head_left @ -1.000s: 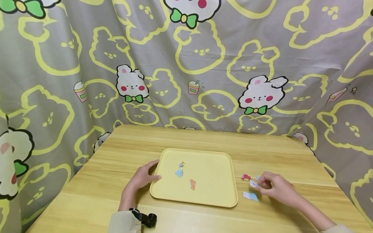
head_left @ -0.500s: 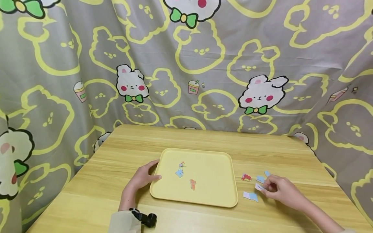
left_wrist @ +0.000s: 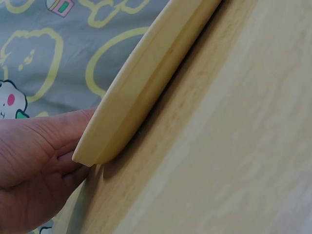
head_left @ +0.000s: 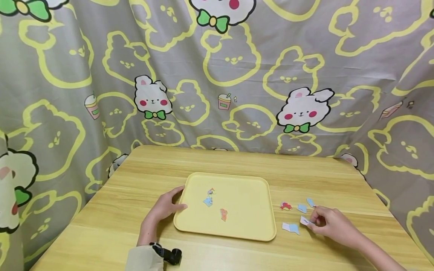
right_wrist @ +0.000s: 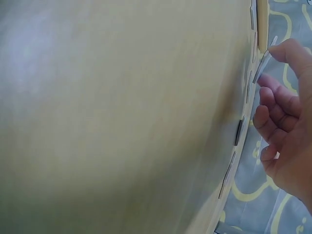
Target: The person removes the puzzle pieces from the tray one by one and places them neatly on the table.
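Observation:
My left hand [head_left: 166, 205] holds the left rim of a yellow tray [head_left: 251, 233], thumb over the edge; in the left wrist view the hand [left_wrist: 44, 161] is at the tray's corner. My right hand [head_left: 333, 224] pinches a small whitish puzzle piece [head_left: 304, 220] with a dark mark, right of the tray. In the right wrist view the thin piece [right_wrist: 263, 66] sits tilted between thumb and finger, the other fingers curled. Around this hand lie a blue piece [head_left: 302, 208], another blue piece [head_left: 310, 203], a red piece [head_left: 286, 206] and a white-and-blue piece [head_left: 291, 227].
In the tray lie an orange piece [head_left: 223, 214], a blue piece [head_left: 208, 201] and a small multicoloured piece [head_left: 211, 191] touching it. The wooden table [head_left: 217, 256] meets a grey patterned curtain [head_left: 190, 124] at its back. A black wrist mount [head_left: 171, 256] is on the left sleeve.
My right hand has moved right, away from the tray, with the whitish puzzle piece pinched in it. The blue pieces it covered now show. My left hand stays on the tray.

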